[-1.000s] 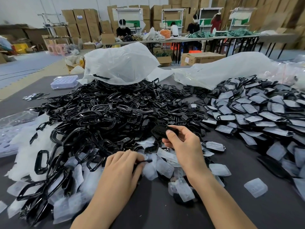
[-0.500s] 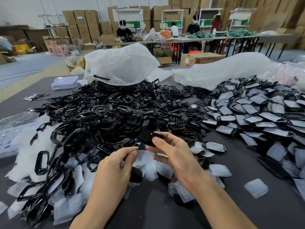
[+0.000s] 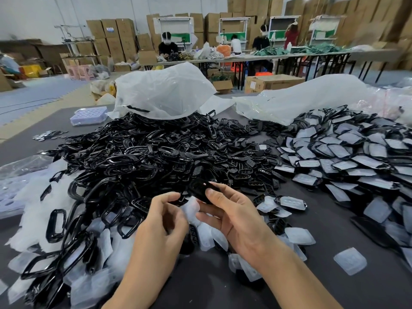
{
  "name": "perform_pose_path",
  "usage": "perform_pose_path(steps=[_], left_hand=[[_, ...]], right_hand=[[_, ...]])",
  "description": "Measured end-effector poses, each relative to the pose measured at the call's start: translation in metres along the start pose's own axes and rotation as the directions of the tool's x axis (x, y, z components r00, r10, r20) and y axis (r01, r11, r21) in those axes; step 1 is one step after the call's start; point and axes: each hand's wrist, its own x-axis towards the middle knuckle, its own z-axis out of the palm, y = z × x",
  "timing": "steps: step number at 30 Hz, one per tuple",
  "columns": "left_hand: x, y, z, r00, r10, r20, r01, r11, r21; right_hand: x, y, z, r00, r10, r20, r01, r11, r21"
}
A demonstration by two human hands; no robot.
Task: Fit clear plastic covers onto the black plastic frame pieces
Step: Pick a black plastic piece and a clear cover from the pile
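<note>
My right hand [image 3: 231,210] pinches a small black frame piece [image 3: 200,190] between thumb and fingers, just above the table's middle. My left hand [image 3: 165,221] is raised beside it and pinches a clear plastic cover [image 3: 189,208] at its fingertips, close under the black piece. The two parts almost touch; whether they are joined is hidden by my fingers. A big heap of black frame pieces [image 3: 138,161] lies behind my hands. Loose clear covers [image 3: 299,236] lie scattered around my wrists.
Frames with covers on them are piled at the right [image 3: 347,157]. Two white plastic bags [image 3: 165,92] lie behind the heaps. A pale plastic tray [image 3: 89,115] sits at the back left. The dark table [image 3: 200,286] is bare near me. People work at far tables.
My left hand rose from the loose covers on the table with a clear cover and came up to my right hand. My right hand drew the black piece back toward me.
</note>
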Motion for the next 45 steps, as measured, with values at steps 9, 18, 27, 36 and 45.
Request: perform_pose_path(steps=[9,18,27,36,45], left_hand=[[-0.001,0.003,0.001,0.988,0.097,0.121,-0.097,0.995,-0.008],[-0.002,0.001,0.0,0.989,0.096,0.113,-0.109,0.987,0.118],[0.003,0.014,-0.008,0.993,-0.002,0.116,0.03,0.97,-0.241],[0.004,0.004,0.0,0.994,-0.074,-0.083,0.069,0.995,-0.07],[0.007,0.003,-0.002,0.993,-0.068,-0.092,0.054,0.987,-0.15]], right_hand=[[-0.001,0.0,0.0,0.999,0.045,0.026,-0.045,0.999,0.004],[0.002,0.005,-0.002,0.991,-0.089,-0.102,0.076,0.989,-0.13],[0.002,0.011,-0.004,0.962,-0.242,-0.126,0.154,0.863,-0.482],[-0.002,0.013,-0.002,0.969,-0.247,0.025,0.2,0.718,-0.667],[-0.005,0.012,0.001,0.97,-0.232,0.07,0.23,0.79,-0.568]])
